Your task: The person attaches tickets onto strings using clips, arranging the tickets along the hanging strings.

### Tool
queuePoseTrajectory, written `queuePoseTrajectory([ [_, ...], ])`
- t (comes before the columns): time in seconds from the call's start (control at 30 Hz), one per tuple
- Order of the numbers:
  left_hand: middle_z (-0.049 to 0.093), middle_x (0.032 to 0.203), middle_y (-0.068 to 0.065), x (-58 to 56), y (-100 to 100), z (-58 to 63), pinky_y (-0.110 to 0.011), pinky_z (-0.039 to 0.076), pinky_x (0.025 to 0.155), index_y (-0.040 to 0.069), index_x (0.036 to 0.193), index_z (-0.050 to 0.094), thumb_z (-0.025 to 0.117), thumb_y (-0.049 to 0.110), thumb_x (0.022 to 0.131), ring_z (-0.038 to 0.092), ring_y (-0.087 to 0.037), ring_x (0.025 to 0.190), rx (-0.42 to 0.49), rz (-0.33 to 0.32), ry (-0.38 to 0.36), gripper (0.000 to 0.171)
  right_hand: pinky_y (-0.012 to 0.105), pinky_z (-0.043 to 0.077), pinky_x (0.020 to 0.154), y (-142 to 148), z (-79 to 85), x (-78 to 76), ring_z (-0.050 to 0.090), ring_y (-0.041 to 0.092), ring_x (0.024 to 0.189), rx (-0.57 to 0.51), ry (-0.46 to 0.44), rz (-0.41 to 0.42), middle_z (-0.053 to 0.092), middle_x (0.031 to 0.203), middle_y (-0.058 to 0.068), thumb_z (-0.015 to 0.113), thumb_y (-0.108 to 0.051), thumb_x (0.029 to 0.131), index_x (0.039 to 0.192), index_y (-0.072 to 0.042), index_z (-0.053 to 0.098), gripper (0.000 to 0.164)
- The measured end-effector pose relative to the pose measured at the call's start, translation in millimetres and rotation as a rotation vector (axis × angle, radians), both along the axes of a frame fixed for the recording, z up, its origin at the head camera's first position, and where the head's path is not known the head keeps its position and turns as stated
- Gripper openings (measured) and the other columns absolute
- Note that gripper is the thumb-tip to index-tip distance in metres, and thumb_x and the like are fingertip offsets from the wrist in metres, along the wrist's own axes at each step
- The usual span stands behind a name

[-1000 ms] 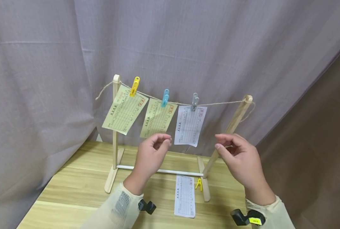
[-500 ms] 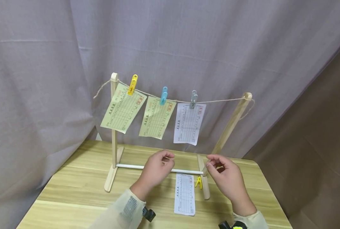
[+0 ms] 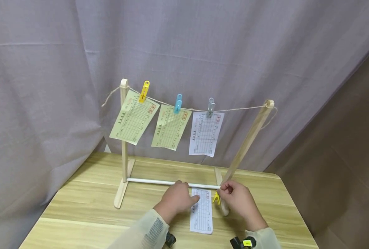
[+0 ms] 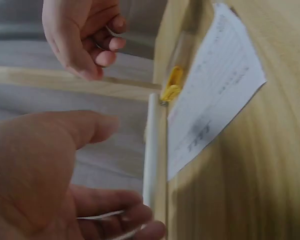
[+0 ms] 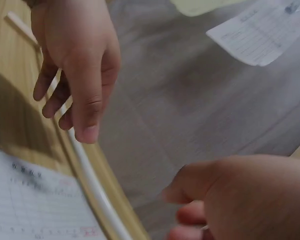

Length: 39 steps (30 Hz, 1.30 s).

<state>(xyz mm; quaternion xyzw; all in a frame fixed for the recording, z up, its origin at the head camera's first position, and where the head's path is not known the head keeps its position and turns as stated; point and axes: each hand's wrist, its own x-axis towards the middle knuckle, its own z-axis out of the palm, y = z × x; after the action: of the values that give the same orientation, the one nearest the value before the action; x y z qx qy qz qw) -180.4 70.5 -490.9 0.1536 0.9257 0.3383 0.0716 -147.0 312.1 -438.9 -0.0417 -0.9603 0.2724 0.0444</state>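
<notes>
A white printed slip [image 3: 202, 216] lies on the table, with a yellow clothespin [image 3: 216, 198] beside its upper right corner. My left hand [image 3: 176, 199], fingers relaxed, is over the slip's left edge; the left wrist view shows a gap between the hand [image 4: 50, 165] and the paper [image 4: 222, 75]. Close to the clothespin, my right hand [image 3: 238, 199] has loosely bent fingers and holds nothing. On a twine line [image 3: 242, 108] hang two green slips [image 3: 134, 119] and a white one [image 3: 205, 135], under yellow [image 3: 144, 92], blue [image 3: 178, 103] and grey [image 3: 210, 108] clothespins.
A wooden frame carries the twine between its left post [image 3: 124, 138] and leaning right post [image 3: 248, 143]. A white rod [image 3: 150, 181] joins its feet low over the wooden table [image 3: 88, 214]. Grey curtain [image 3: 184, 45] surrounds the back.
Both hands have come down from in front of the hanging slips to the table, the left toward the loose slip and the right toward the yellow clothespin. The hanging slips stay clipped.
</notes>
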Motion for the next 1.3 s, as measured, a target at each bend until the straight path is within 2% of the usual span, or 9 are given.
queuePoseTrajectory([
  [0.13, 0.072, 0.134, -0.022, 8.5, 13, -6.4, -0.056, 0.065, 0.086, -0.001, 0.108, 0.082, 0.084, 0.068, 0.089, 0.072, -0.039, 0.109, -0.14, 0.007, -0.012, 0.071, 0.029, 0.045, 0.062, 5, -17.8, -4.9, 0.055, 0.013, 0.065, 0.04, -0.078, -0.003, 0.061, 0.072, -0.005, 0.084, -0.03, 0.096, 0.09, -0.016, 0.07, 0.021],
  [0.37, 0.064, 0.121, -0.015, 17.6, 27, -16.4, -0.048, 0.063, 0.082, -0.007, 0.125, 0.073, 0.084, 0.085, 0.078, 0.06, -0.031, 0.107, -0.315, 0.017, 0.019, 0.104, 0.033, 0.042, 0.057, 7, -42.7, -13.0, 0.055, 0.018, 0.062, 0.075, -0.139, -0.058, 0.055, 0.065, -0.003, 0.085, -0.036, 0.093, 0.081, -0.015, 0.058, 0.036],
  [0.5, 0.06, 0.117, -0.013, 22.4, 29, -19.4, -0.044, 0.059, 0.082, -0.009, 0.133, 0.07, 0.088, 0.087, 0.071, 0.057, -0.029, 0.105, -0.385, 0.009, 0.068, 0.115, 0.034, 0.041, 0.055, 5, -52.3, -14.4, 0.056, 0.02, 0.06, 0.113, -0.179, -0.093, 0.054, 0.064, -0.002, 0.089, -0.04, 0.091, 0.078, -0.015, 0.055, 0.044],
  [0.6, 0.06, 0.12, -0.013, 22.1, 29, -22.2, -0.041, 0.059, 0.079, -0.008, 0.137, 0.069, 0.091, 0.086, 0.068, 0.057, -0.028, 0.105, -0.425, -0.003, 0.101, 0.118, 0.035, 0.042, 0.054, 4, -55.3, -13.9, 0.057, 0.021, 0.059, 0.12, -0.179, -0.1, 0.058, 0.065, 0.0, 0.089, -0.04, 0.09, 0.08, -0.014, 0.059, 0.041],
  [0.7, 0.061, 0.123, -0.012, 20.2, 27, -21.6, -0.04, 0.059, 0.078, -0.004, 0.137, 0.072, 0.095, 0.079, 0.069, 0.058, -0.027, 0.105, -0.422, -0.024, 0.099, 0.11, 0.035, 0.043, 0.052, 1, -56.3, -12.6, 0.058, 0.02, 0.058, 0.1, -0.173, -0.101, 0.061, 0.065, 0.0, 0.089, -0.039, 0.09, 0.085, -0.014, 0.065, 0.035],
  [0.8, 0.063, 0.122, -0.01, 18.6, 24, -19.4, -0.041, 0.06, 0.077, 0.002, 0.13, 0.076, 0.101, 0.066, 0.07, 0.058, -0.026, 0.103, -0.378, -0.049, 0.072, 0.091, 0.035, 0.043, 0.054, -1, -57.1, -11.8, 0.058, 0.02, 0.061, 0.108, -0.163, -0.093, 0.06, 0.067, 0.0, 0.089, -0.037, 0.09, 0.09, -0.014, 0.068, 0.031],
  [1.03, 0.065, 0.113, -0.007, 16.7, 16, -15.0, -0.041, 0.058, 0.071, 0.009, 0.115, 0.082, 0.105, 0.04, 0.07, 0.055, -0.023, 0.095, -0.307, -0.097, 0.03, 0.059, 0.035, 0.039, 0.057, -1, -56.8, -10.4, 0.052, 0.02, 0.063, 0.172, -0.142, -0.072, 0.052, 0.068, 0.0, 0.087, -0.034, 0.088, 0.083, -0.015, 0.056, 0.037],
  [1.17, 0.064, 0.109, -0.006, 18.0, 15, -14.1, -0.043, 0.057, 0.071, 0.01, 0.117, 0.082, 0.1, 0.025, 0.072, 0.055, -0.024, 0.093, -0.291, -0.104, 0.004, 0.05, 0.035, 0.038, 0.057, 0, -57.5, -8.7, 0.051, 0.02, 0.064, 0.173, -0.132, -0.068, 0.052, 0.069, -0.001, 0.086, -0.031, 0.085, 0.082, -0.015, 0.056, 0.034],
  [1.3, 0.068, 0.111, -0.007, 19.9, 15, -14.5, -0.045, 0.058, 0.072, 0.011, 0.124, 0.081, 0.093, 0.014, 0.075, 0.058, -0.025, 0.093, -0.269, -0.113, -0.01, 0.051, 0.035, 0.039, 0.06, 1, -58.6, -6.8, 0.052, 0.02, 0.066, 0.161, -0.134, -0.07, 0.053, 0.071, -0.001, 0.087, -0.028, 0.082, 0.083, -0.016, 0.056, 0.032],
])
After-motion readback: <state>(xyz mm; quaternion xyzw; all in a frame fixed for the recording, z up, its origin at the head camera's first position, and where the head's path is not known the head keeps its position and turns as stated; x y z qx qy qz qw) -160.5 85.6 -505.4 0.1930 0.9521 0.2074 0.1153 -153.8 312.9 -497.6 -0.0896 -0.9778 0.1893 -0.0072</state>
